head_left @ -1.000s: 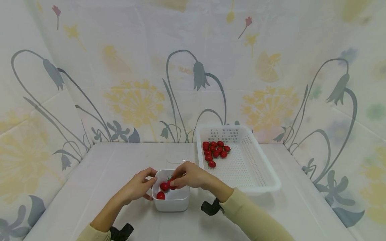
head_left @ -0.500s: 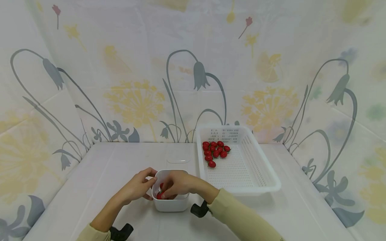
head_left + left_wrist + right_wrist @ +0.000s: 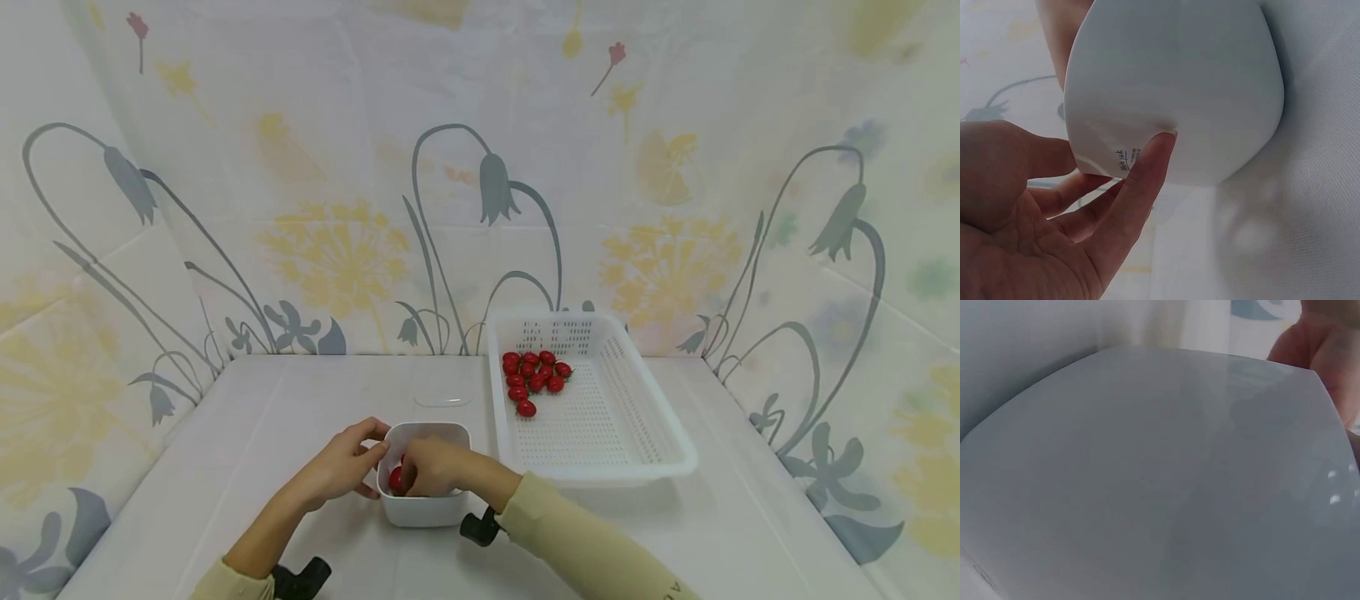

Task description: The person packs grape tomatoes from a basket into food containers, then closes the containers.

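Observation:
My left hand (image 3: 341, 464) steadies a small white square container (image 3: 427, 512), thumb at its rim and the other fingers against its side. In the left wrist view, one finger (image 3: 1147, 162) presses the smooth outer wall. My right hand (image 3: 435, 467) reaches down inside the container, its fingertips hidden by the hand and the front wall. A red cherry tomato (image 3: 395, 477) shows just left of those fingers, with a bit of another behind it. I cannot tell whether the right fingers hold one. The container's glossy wall (image 3: 1147, 456) fills most of the right wrist view.
A large white perforated basket (image 3: 663, 408) stands to the right, with a cluster of cherry tomatoes (image 3: 536, 379) in its back left part. Behind the small container lies a clear lid (image 3: 442, 402) on the white table (image 3: 300, 392). Flower-printed cloth (image 3: 480, 167) surrounds the table.
My right hand, which pinched a tomato over the container a second ago, has moved left and down into it. My left hand and the container have stayed put.

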`<state>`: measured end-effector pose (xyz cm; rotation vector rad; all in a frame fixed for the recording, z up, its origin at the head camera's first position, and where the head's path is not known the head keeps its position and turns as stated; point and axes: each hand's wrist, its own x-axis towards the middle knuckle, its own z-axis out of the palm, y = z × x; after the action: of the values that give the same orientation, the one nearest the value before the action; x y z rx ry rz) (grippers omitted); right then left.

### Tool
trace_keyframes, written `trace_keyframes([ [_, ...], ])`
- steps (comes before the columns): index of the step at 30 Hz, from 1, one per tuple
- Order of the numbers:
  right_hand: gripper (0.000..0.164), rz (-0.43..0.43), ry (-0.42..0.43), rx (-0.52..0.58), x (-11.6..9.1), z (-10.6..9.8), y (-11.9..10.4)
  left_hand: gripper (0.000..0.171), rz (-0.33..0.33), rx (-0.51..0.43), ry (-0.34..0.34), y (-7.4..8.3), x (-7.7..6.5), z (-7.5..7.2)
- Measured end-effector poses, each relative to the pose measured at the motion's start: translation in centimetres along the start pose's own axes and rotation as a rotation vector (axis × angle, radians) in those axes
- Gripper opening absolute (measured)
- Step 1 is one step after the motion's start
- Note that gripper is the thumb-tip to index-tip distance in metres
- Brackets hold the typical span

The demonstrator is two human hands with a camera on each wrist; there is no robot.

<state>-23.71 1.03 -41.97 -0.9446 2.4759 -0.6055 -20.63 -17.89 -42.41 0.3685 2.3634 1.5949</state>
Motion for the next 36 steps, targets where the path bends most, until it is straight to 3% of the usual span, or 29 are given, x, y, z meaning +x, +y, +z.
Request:
trace_keyframes([
  [9,0.004,0.018,0.007,0.038,-0.4,-0.5,-0.3,0.024,-0.016,0.011,0.007,0.1,0.0,0.0],
  [20,0.018,-0.079,0.021,0.154,-3.8,-4.6,0.3,0.026,-0.03,0.007,0.007,0.1,-0.2,0.1],
  [36,0.023,-0.038,0.08,0.21,-8.0,-8.7,3.5,0.026,-0.067,0.022,0.031,0.4,0.1,0.2],
])
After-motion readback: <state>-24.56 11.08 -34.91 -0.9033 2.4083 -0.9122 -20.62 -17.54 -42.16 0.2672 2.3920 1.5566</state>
